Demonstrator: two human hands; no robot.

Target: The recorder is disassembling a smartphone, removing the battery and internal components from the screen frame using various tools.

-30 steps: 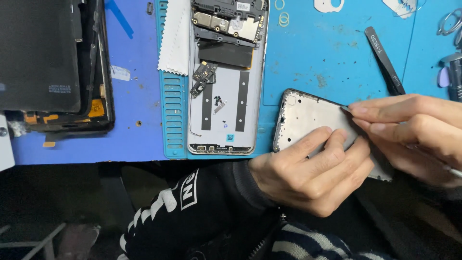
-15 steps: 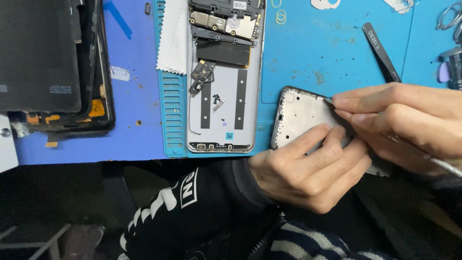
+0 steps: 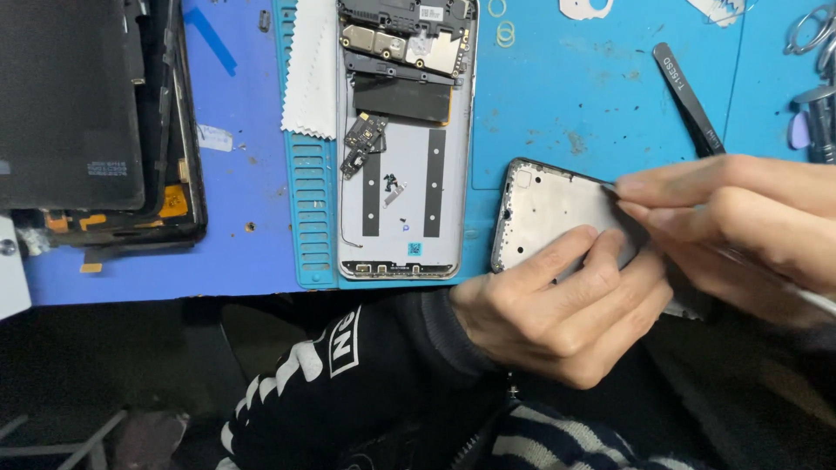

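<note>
1. work piece: a silver phone frame [image 3: 557,213] with a dark rim lies tilted at the near edge of the blue work mat [image 3: 575,96], its lower end reaching past the mat edge toward the person's lap.
2. left hand [image 3: 566,318]: comes up from below the frame; its fingers lie spread flat across the frame's lower half, pressing it down. nothing is pinched. judgement: this bracing is adequate; keep the pads off the rim so it stays free to work on.
3. right hand [image 3: 740,218]: comes in from the right of the frame; thumb and forefinger are pressed together at the frame's upper right rim, pinching a thin tool whose pale shaft [image 3: 814,300] trails off to the right. the tip itself is too small to make out.
4. judgement on method: work along the rim in short strokes at a shallow angle; a steep tip could slip and score the frame's face or reach the bracing fingers.
5. left of the frame: an opened phone body [image 3: 405,139] with exposed boards and loose small parts [image 3: 390,184]. judgement: avoid sliding the frame that way, since the parts could scatter.
6. above right of the frame: black tweezers [image 3: 688,100] rest on the mat, within reach and apart from both hands.
7. far left of the frame: a dark screen assembly [image 3: 87,122], not involved.
</note>
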